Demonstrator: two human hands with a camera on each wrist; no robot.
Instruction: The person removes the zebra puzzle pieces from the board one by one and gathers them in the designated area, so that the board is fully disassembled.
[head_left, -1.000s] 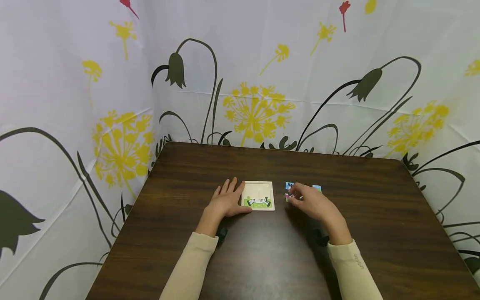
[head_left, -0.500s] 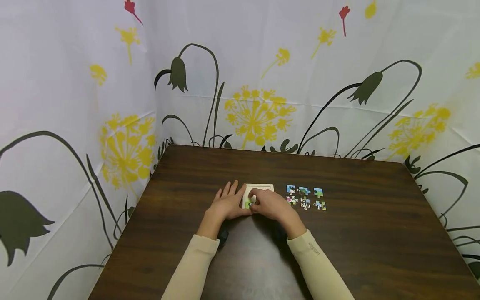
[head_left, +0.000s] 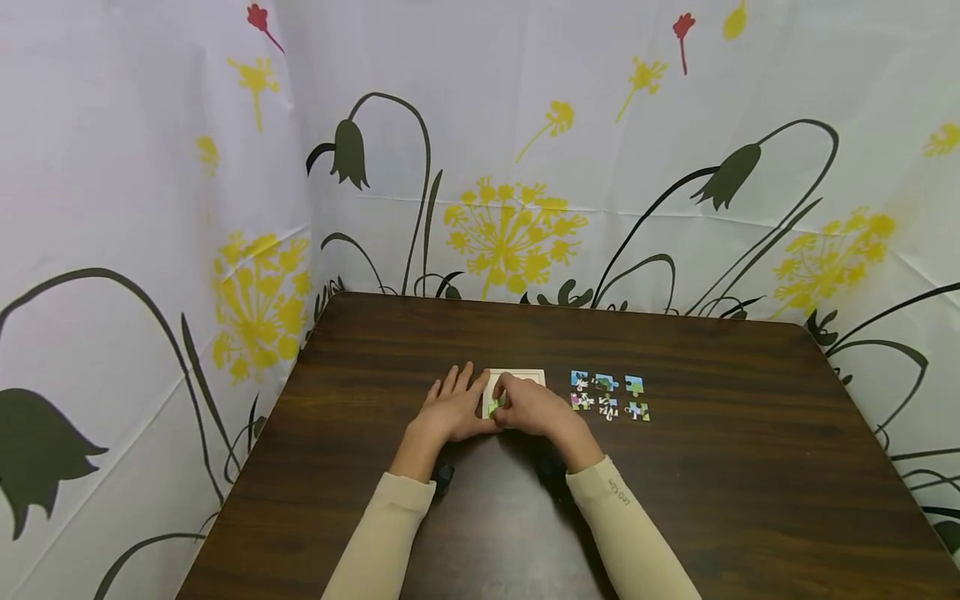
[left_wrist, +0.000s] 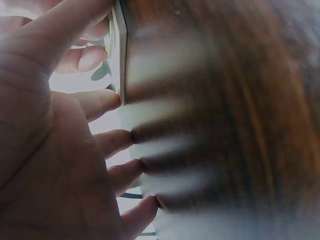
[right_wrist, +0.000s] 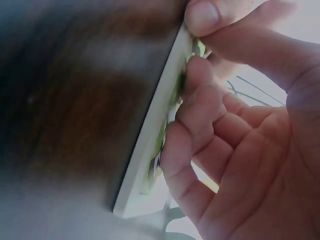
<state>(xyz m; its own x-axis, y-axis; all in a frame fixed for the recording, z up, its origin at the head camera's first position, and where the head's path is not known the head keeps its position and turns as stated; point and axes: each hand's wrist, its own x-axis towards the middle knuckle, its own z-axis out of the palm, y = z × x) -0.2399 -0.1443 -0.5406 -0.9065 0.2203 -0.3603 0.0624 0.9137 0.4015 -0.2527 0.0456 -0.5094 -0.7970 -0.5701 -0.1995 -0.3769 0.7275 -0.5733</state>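
A square, pale wooden puzzle tray (head_left: 525, 374) lies on the table, its far rim and left part showing between the hands. My left hand (head_left: 448, 414) is spread at its left side, thumb and index finger touching the frame, the other fingertips on the tabletop. Over the tray, my right hand (head_left: 534, 406) has its fingers curled and pinches a small puzzle piece (right_wrist: 200, 47) low at the left side; the hand mostly hides it. In the right wrist view the curled fingers rest against the green picture inside the tray (right_wrist: 132, 187).
Several loose puzzle pieces (head_left: 606, 382) lie in two rows right of the tray. The dark wooden table (head_left: 720, 467) ends at a flower-printed curtain (head_left: 510, 125) behind and at the left.
My right hand has moved left from the loose pieces to the tray, bringing a piece, and has since stayed low there. The left hand has kept its place at the tray's left edge.
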